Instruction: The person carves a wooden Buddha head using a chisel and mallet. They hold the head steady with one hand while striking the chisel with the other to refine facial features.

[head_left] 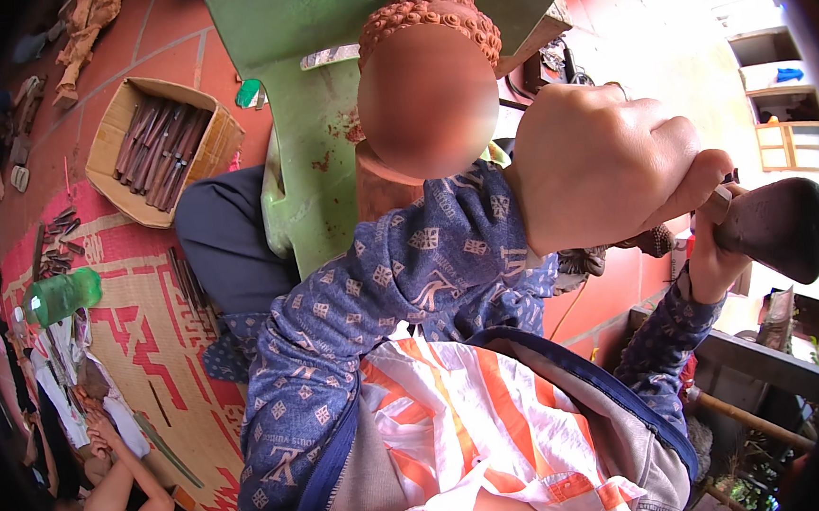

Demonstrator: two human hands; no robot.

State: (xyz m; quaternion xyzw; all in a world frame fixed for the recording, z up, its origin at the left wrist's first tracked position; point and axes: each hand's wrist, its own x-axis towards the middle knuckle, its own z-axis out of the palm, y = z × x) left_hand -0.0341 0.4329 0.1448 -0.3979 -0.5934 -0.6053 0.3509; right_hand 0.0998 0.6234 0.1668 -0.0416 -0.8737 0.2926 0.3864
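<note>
A reddish-brown carved head [429, 40] with curled hair and a topknot rests on a green plastic chair [314, 186] in front of me. My left arm reaches across to the right, past the carving. At its end my left hand [607, 166] is closed in a fist; what it grips, if anything, is hidden. Lower and farther right, my right hand [711, 261] is closed around the narrow part of a dark, rounded mallet [780, 230]. The mallet's broad end stands close to my left fingers and partly covers the right hand.
A cardboard box [214, 141] of chisels [160, 149] stands at left on red tiles. Below lie loose tools [57, 233] and a green bottle [63, 295] on a patterned mat [151, 359]. Another person [127, 494] sits lower left. A dark rail [768, 360] runs at right.
</note>
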